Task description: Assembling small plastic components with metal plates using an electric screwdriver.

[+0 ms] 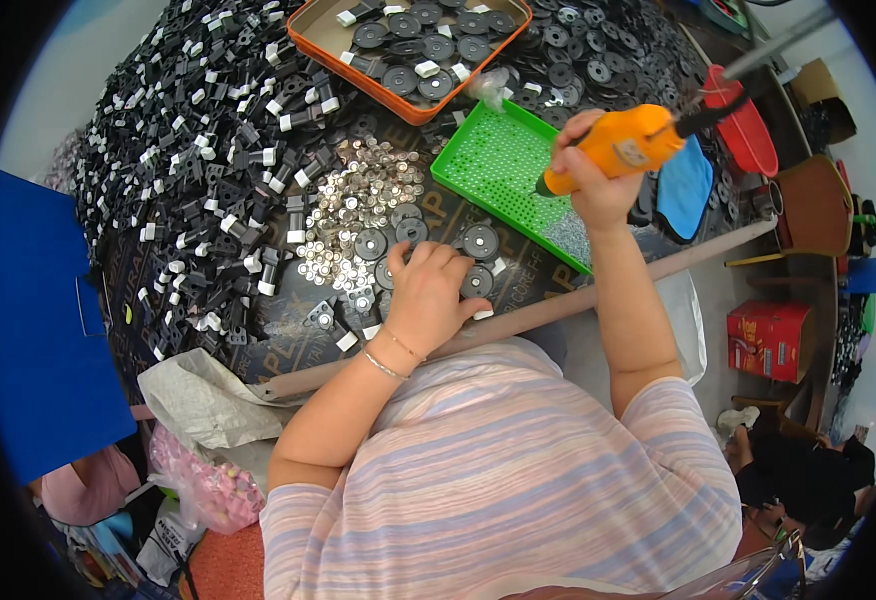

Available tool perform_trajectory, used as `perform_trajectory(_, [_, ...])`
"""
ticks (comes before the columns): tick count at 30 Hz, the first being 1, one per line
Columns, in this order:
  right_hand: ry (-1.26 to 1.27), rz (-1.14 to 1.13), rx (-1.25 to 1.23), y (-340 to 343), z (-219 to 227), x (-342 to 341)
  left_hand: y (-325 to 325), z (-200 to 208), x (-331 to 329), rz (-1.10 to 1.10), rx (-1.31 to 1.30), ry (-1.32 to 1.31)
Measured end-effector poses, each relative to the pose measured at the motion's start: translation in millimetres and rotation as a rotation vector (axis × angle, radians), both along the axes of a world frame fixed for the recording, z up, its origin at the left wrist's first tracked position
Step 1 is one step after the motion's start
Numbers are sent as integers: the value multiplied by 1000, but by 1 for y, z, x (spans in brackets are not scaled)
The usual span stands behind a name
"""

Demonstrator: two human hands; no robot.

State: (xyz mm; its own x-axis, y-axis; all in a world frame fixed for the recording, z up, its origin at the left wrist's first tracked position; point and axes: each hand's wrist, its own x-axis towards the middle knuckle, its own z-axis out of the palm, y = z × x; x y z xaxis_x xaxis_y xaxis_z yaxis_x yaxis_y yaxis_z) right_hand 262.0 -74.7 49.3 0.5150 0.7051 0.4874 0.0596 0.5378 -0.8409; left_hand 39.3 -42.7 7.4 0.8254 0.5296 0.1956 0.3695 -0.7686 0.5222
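My right hand (603,185) is wrapped round an orange electric screwdriver (623,145), raised over a green perforated tray (455,178). The tool's dark tip points down and left. Small screws (566,236) lie heaped at the tray's near end. Lower and to the left, my left hand (426,300) rests palm down among round black discs (479,241), its thumb and fingers apart. Its fingertips touch or nearly touch the discs; what lies under the palm is hidden. Just beyond it spreads a pile of small shiny metal pieces (358,195).
Black parts with white ends (198,130) cover the table's left side. At the far side stands an orange-rimmed tray (398,100) with discs, beside more loose discs (598,45). A blue cloth (685,188) and red basin (743,125) are at right. A pole (538,312) edges the table.
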Motion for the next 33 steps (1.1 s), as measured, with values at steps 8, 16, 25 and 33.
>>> perform_trajectory(8, [-6, 341, 99, -19, 33, -46, 5, -1, 0, -25, -38, 13])
perform_trajectory(16, [-167, 434, -32, -17, 25, -72, 5, -4, 3, -9, -15, -2])
perform_trajectory(25, [-279, 433, -10, -12, 16, -74, 4, -5, 3, 7, -21, -29])
perform_trajectory(33, [-158, 444, -40, -15, 14, -74, 4, -4, 3, 10, -47, -58])
